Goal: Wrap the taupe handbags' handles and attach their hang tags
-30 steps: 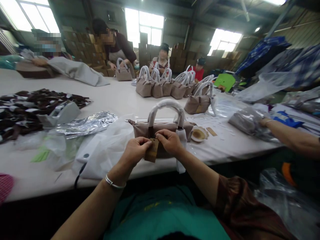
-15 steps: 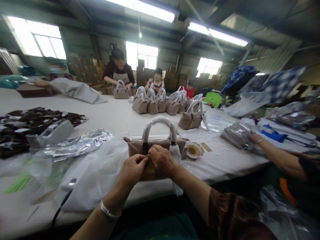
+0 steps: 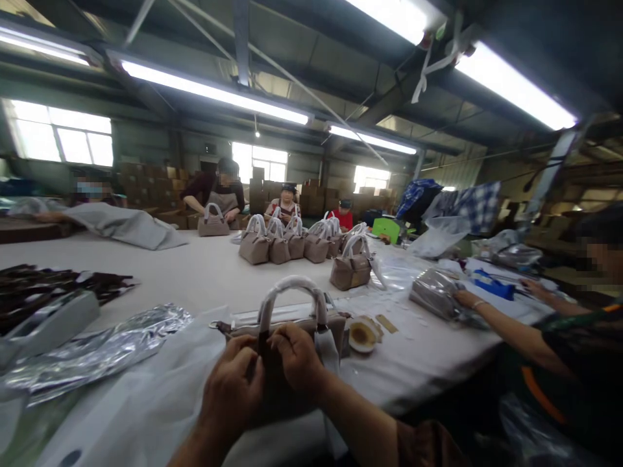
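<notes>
A taupe handbag (image 3: 306, 324) stands upright at the near table edge, its arched handle (image 3: 293, 285) wrapped in white. My left hand (image 3: 236, 379), with curled fingers, is closed at the left base of the handle, by a dark brown tab (image 3: 263, 344). Just right of that tab, my right hand (image 3: 298, 355) pinches at the bag's front. Whatever small part lies between my fingertips is hidden. A white strip (image 3: 327, 353) hangs down from the right handle base. Beside the bag sits a small round dish (image 3: 363, 335) with a brown stain inside.
Several finished-looking handbags (image 3: 287, 245) stand farther back. Silver foil (image 3: 104, 344), white sheeting (image 3: 160, 376) and a grey tape dispenser (image 3: 51, 327) lie left. On the right, a co-worker's hand (image 3: 468, 299) touches a plastic-wrapped bag (image 3: 433, 292). Other people work across the table (image 3: 195, 272).
The view has tilted upward, showing more ceiling. Both hands have moved higher on the bag's front, up to the left handle base. A co-worker's head has come into view at right.
</notes>
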Tool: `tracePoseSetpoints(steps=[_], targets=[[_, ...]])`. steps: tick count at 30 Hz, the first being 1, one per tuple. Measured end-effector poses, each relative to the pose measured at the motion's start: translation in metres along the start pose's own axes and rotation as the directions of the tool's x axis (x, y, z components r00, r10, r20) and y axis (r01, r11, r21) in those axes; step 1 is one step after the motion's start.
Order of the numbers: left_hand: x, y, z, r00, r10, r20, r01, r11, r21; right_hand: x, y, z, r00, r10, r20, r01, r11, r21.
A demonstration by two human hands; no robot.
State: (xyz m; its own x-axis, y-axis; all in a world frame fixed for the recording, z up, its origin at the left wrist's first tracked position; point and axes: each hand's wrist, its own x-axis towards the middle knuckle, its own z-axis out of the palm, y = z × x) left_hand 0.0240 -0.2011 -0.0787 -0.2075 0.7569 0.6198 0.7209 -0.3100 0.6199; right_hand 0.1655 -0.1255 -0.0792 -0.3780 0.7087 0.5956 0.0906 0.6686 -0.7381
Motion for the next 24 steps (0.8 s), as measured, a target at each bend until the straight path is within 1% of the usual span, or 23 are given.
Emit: tracePoseSetpoints(steps=[1,2,3,5,6,8,10,12,15,16,18,21,24], targets=[[0.001,0.0,-0.002,1.0,0.018,0.011,-0.017,0.997,-0.071,-0.002,-0.001,0.0,1.0,0.013,-0.019,-0.014,1.0,-0.015],[0.003,0.0,-0.004,0.999,0.01,0.039,-0.004,0.988,-0.154,-0.004,-0.003,-0.001,0.999,0.025,-0.028,-0.026,0.999,-0.039],[0.004,0.0,-0.005,0.997,-0.02,0.074,0.038,0.971,-0.238,-0.007,-0.005,-0.001,0.999,0.037,-0.03,-0.039,0.997,-0.064],[0.007,0.001,-0.007,0.982,-0.105,0.16,0.158,0.915,-0.372,-0.011,-0.01,-0.003,0.997,0.07,-0.036,-0.073,0.994,-0.087],[0.007,0.002,-0.007,0.971,-0.13,0.2,0.203,0.888,-0.412,-0.013,-0.012,-0.004,0.995,0.095,-0.044,-0.098,0.992,-0.078],[0.007,0.003,-0.006,0.962,-0.129,0.243,0.226,0.871,-0.435,-0.014,-0.015,-0.006,0.984,0.165,-0.068,-0.167,0.985,-0.032],[0.006,0.004,-0.002,0.965,-0.111,0.237,0.2,0.895,-0.398,-0.014,-0.015,-0.008,0.965,0.249,-0.077,-0.248,0.968,0.025],[0.004,0.004,0.003,0.973,-0.13,0.193,0.19,0.923,-0.336,-0.013,-0.012,-0.009,0.945,0.323,-0.054,-0.318,0.944,0.088],[0.002,0.003,0.009,0.981,-0.158,0.111,0.18,0.955,-0.237,-0.013,-0.005,-0.008,0.935,0.353,-0.001,-0.346,0.916,0.206],[0.002,0.003,0.01,0.986,-0.139,0.088,0.154,0.968,-0.199,-0.013,-0.002,-0.007,0.938,0.347,0.009,-0.339,0.909,0.242],[0.001,0.004,0.01,0.996,-0.063,0.064,0.07,0.989,-0.13,-0.015,0.002,-0.005,0.94,0.341,0.032,-0.335,0.898,0.286],[0.001,0.006,0.008,0.996,0.065,0.06,-0.061,0.996,-0.064,-0.016,0.005,-0.002,0.925,0.375,0.065,-0.377,0.878,0.295],[0.0,0.009,0.006,0.991,0.123,0.046,-0.122,0.992,-0.014,-0.016,0.004,-0.002,0.911,0.404,0.084,-0.407,0.844,0.348]])
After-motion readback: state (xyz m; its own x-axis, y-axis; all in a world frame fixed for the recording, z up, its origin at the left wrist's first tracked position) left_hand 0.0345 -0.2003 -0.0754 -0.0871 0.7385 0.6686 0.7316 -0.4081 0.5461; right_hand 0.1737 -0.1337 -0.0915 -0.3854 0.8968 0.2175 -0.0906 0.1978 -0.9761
